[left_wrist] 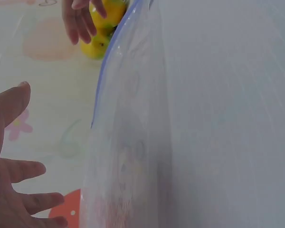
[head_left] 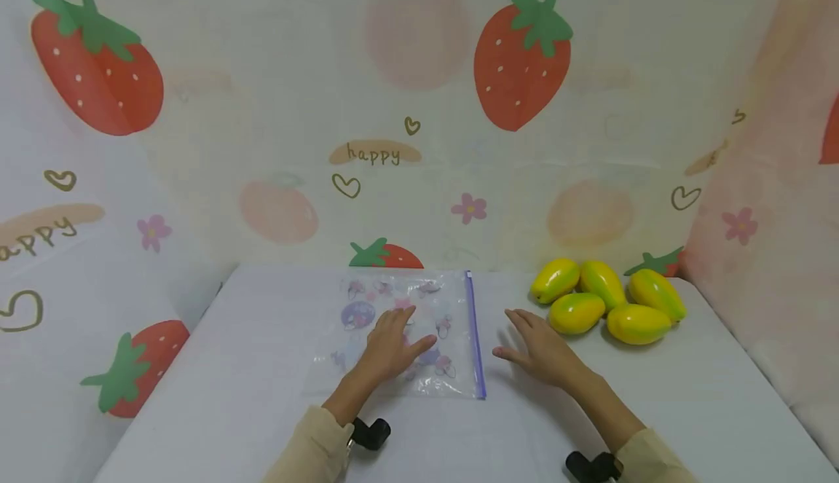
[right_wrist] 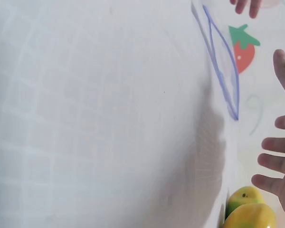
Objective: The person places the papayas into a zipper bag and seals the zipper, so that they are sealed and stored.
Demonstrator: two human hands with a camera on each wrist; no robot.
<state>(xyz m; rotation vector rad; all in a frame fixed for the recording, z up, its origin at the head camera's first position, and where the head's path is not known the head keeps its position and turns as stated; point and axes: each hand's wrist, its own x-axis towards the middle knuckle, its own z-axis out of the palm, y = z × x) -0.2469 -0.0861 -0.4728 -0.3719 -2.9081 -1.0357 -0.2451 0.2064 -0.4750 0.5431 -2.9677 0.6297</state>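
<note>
A clear plastic zip bag (head_left: 432, 315) printed with pastel pictures lay on the white worktop (head_left: 262, 359), its purple zip strip (head_left: 475, 337) running along the right edge. The left hand (head_left: 388, 344) was over the bag, its fingers spread. The right hand (head_left: 544, 352), its fingers also spread, was just right of the strip, near five glossy yellow-green oval fruits (head_left: 606, 290) clustered towards the worktop's far right.

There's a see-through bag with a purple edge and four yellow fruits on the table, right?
Not quite: the head view shows five yellow fruits on the table, not four. The see-through bag with a purple edge is right.
</note>
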